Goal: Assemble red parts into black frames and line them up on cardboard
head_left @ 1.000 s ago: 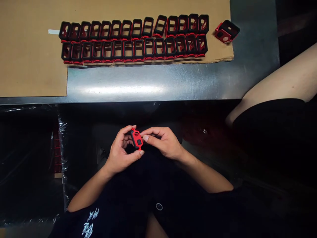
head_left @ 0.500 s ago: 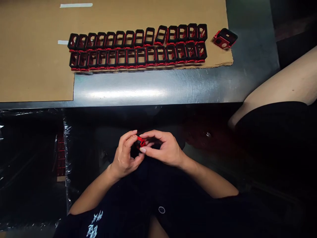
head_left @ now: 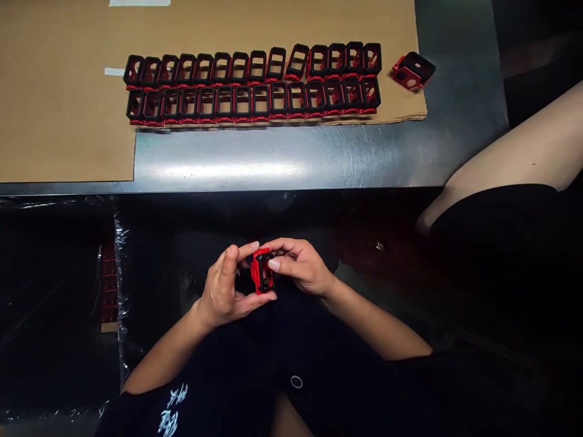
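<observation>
A red-and-black plastic frame (head_left: 262, 271) is held between the half-curled fingers of the left hand (head_left: 225, 288) and right hand (head_left: 300, 265). Like frames (head_left: 242, 88) are ranked at twelve o'clock; white shirt lettering (head_left: 169, 411), seven o'clock, is illegible.

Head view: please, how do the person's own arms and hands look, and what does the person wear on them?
The left hand and right hand are bare, with no gloves, rings or watch in view, and the nails are short. The forearms are bare too. The person wears a black short-sleeved top with white brush-style lettering near the left sleeve.
</observation>
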A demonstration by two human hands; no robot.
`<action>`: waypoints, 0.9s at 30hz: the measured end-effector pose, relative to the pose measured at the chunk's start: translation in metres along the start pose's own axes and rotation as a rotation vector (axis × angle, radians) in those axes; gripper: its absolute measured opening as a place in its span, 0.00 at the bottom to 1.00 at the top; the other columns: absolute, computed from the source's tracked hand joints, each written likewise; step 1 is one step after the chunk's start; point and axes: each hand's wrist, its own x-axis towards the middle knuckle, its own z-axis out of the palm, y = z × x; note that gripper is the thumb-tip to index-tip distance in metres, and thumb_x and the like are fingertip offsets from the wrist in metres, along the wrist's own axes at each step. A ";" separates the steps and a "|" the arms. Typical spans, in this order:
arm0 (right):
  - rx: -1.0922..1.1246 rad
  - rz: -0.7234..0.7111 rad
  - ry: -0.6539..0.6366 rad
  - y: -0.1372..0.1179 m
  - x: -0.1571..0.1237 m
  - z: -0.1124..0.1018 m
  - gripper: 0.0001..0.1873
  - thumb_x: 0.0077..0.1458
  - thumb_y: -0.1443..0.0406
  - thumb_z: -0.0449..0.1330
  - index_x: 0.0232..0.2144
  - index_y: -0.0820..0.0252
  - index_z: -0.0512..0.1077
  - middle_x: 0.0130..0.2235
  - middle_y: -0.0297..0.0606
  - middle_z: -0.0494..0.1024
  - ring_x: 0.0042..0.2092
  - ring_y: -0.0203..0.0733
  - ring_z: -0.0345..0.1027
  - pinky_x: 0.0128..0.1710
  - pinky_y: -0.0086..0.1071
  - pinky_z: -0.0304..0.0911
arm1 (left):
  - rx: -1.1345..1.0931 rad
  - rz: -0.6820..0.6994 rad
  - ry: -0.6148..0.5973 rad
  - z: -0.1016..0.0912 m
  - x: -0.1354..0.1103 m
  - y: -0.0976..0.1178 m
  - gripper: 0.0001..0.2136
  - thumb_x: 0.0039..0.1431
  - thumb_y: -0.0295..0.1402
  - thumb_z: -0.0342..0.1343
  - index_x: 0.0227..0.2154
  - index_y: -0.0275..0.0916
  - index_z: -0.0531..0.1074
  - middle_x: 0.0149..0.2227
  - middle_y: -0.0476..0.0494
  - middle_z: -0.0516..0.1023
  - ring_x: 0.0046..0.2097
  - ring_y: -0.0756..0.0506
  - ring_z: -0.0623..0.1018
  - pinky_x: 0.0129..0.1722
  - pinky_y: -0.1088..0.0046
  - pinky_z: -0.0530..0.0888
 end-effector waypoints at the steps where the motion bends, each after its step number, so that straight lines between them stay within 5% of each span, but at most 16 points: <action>1: 0.047 0.033 0.001 0.001 0.001 0.000 0.17 0.50 0.58 0.74 0.41 0.59 0.80 0.35 0.36 0.85 0.32 0.38 0.81 0.32 0.29 0.77 | -0.010 -0.046 0.000 0.000 0.001 0.001 0.56 0.55 0.50 0.69 0.74 0.36 0.37 0.53 0.25 0.78 0.41 0.42 0.82 0.32 0.69 0.80; 6: 0.195 0.214 0.026 0.005 0.006 0.002 0.20 0.51 0.54 0.73 0.40 0.63 0.77 0.32 0.36 0.83 0.24 0.34 0.76 0.21 0.24 0.72 | -0.048 -0.288 -0.007 0.003 0.001 0.006 0.54 0.54 0.57 0.65 0.74 0.41 0.42 0.51 0.32 0.78 0.37 0.45 0.81 0.30 0.71 0.79; 11: 0.232 0.238 0.024 0.003 0.009 0.002 0.22 0.48 0.54 0.75 0.38 0.61 0.76 0.29 0.33 0.81 0.21 0.30 0.71 0.19 0.21 0.68 | -0.154 -0.473 -0.067 0.005 -0.007 0.005 0.47 0.57 0.50 0.67 0.73 0.45 0.46 0.57 0.33 0.76 0.43 0.44 0.81 0.37 0.68 0.80; 14: -0.006 0.099 0.044 -0.003 0.008 0.003 0.15 0.51 0.58 0.74 0.38 0.59 0.78 0.27 0.30 0.79 0.20 0.27 0.66 0.17 0.19 0.61 | -0.348 -0.547 -0.128 0.004 -0.013 0.001 0.44 0.58 0.46 0.67 0.72 0.45 0.50 0.64 0.30 0.71 0.54 0.37 0.79 0.45 0.63 0.81; 18: -0.707 -0.347 -0.076 -0.016 0.001 0.004 0.05 0.60 0.64 0.67 0.39 0.56 0.83 0.36 0.37 0.82 0.36 0.38 0.77 0.36 0.30 0.72 | -0.870 -0.741 -0.215 0.004 -0.017 -0.004 0.32 0.64 0.50 0.59 0.66 0.43 0.63 0.60 0.32 0.75 0.53 0.36 0.82 0.46 0.62 0.82; 20: -0.998 -0.554 -0.137 -0.022 -0.002 0.005 0.08 0.62 0.67 0.64 0.40 0.54 0.84 0.38 0.39 0.83 0.39 0.41 0.78 0.40 0.34 0.73 | -0.985 -0.747 -0.155 0.005 -0.017 -0.006 0.28 0.64 0.47 0.61 0.63 0.44 0.68 0.58 0.34 0.78 0.55 0.36 0.81 0.49 0.62 0.82; 23: -1.113 -0.688 -0.140 -0.029 -0.004 0.005 0.12 0.62 0.69 0.61 0.43 0.54 0.83 0.42 0.41 0.84 0.41 0.43 0.79 0.41 0.36 0.74 | -0.922 -0.631 -0.030 0.007 -0.016 -0.007 0.29 0.60 0.41 0.67 0.63 0.48 0.68 0.63 0.35 0.73 0.61 0.37 0.78 0.56 0.61 0.79; 27: -0.898 -0.448 0.040 -0.034 -0.007 0.008 0.12 0.59 0.66 0.63 0.45 0.58 0.81 0.42 0.42 0.84 0.40 0.43 0.79 0.39 0.36 0.75 | -0.696 -0.458 0.063 0.009 -0.018 -0.004 0.38 0.58 0.38 0.69 0.68 0.52 0.59 0.68 0.32 0.66 0.61 0.39 0.77 0.56 0.59 0.80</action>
